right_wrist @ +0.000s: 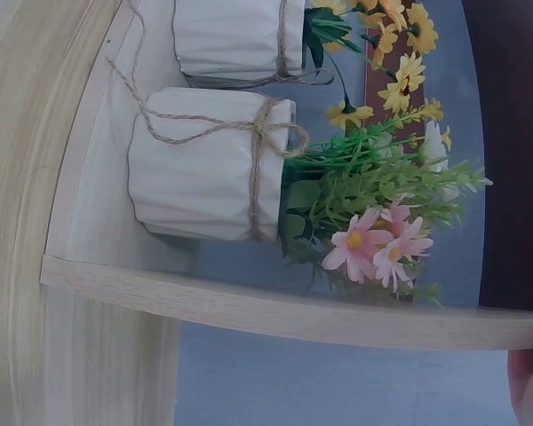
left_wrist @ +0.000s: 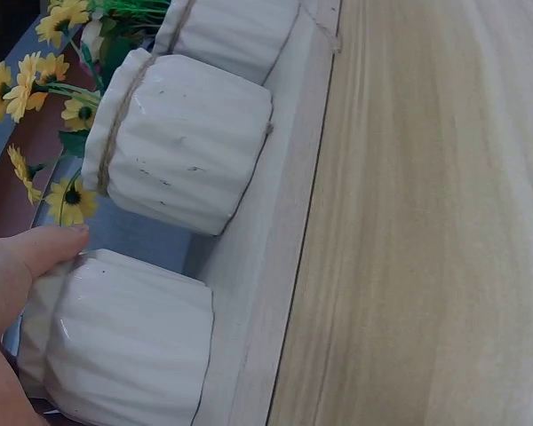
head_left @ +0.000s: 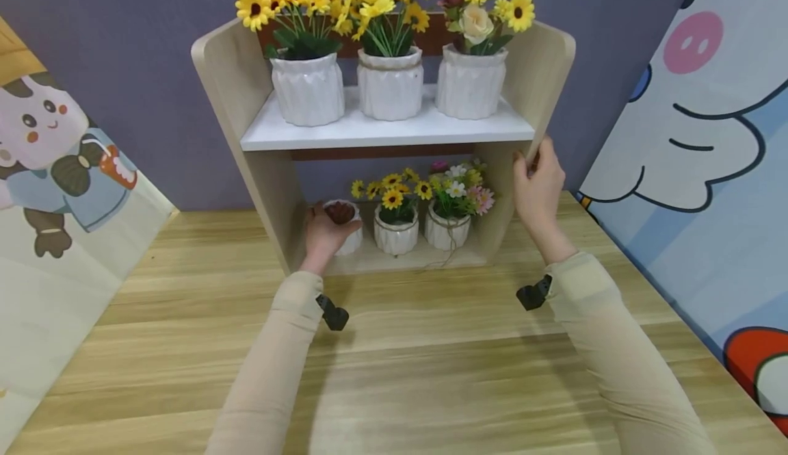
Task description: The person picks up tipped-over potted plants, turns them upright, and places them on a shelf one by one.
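On the bottom shelf at the left, my left hand (head_left: pixel 325 235) grips a white ribbed flower pot (head_left: pixel 353 240) by its rim. Something brown fills the pot's mouth, and no flowers stand in it. The left wrist view shows the thumb laid along the rim of this pot (left_wrist: pixel 133 337), which sits upright on the shelf board; the other fingers are mostly hidden. My right hand (head_left: pixel 543 185) holds the front edge of the right side panel (head_left: pixel 550 65) of the small two-tier shelf, just below the white middle board (head_left: pixel 388 135).
Right of the held pot stand a pot of small sunflowers (head_left: pixel 396 238) and a twine-tied pot of mixed flowers (head_left: pixel 447 232). Three white pots, including one with roses (head_left: pixel 470 85), line the upper tier. Cartoon-printed walls flank the wooden table (head_left: pixel 425 373).
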The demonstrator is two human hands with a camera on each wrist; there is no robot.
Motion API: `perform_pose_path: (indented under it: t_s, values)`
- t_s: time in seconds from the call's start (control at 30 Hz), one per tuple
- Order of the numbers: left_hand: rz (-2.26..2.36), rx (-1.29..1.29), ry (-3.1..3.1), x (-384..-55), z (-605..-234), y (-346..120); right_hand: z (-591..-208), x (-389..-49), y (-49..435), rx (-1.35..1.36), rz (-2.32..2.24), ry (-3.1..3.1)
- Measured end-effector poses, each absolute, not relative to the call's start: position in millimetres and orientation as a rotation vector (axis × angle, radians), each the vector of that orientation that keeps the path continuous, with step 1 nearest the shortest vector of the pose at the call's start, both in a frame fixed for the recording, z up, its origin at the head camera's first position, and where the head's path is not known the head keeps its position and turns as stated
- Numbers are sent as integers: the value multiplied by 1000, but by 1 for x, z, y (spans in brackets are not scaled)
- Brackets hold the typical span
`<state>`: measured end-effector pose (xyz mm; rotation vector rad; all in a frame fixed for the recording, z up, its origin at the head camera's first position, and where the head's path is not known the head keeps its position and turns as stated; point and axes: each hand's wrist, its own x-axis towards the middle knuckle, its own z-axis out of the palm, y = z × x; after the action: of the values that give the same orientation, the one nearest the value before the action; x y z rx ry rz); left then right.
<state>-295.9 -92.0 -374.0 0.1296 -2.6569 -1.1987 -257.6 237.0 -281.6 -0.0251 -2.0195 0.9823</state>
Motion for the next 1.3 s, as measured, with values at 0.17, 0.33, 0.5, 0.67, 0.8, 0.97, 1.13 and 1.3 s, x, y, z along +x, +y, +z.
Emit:
perform_pose_path:
  t_s: [0.17,0.33,0.5,0.67,0.8,0.97,1.13,1.3]
  values:
    - [-1216,136,-2652,-294,-375,-93,-283,-259,236,-23,982,-2022]
    - [-1190,140,-2666,-291,-376,-95,-284,-259,234,-17,982,-2024]
    - [-1136,122,-2678,-286,-373,-97,-283,-260,235,-28,1011,-2029]
    - [-1075,37,-2682,-276,-366,-99,-280,-257,240,-50,1049,-2066]
    - [-1002,-32,-2695,-267,-360,-102,-278,-251,241,-37,1088,-2127]
    - [-911,-157,-2708,-256,-355,-106,-282,-238,237,16,1144,-2125]
    - [-870,-346,-2687,-240,-349,-110,-293,-224,233,52,1117,-2092]
    - [-748,-530,-2692,-225,-343,-110,-309,-209,231,184,974,-2093]
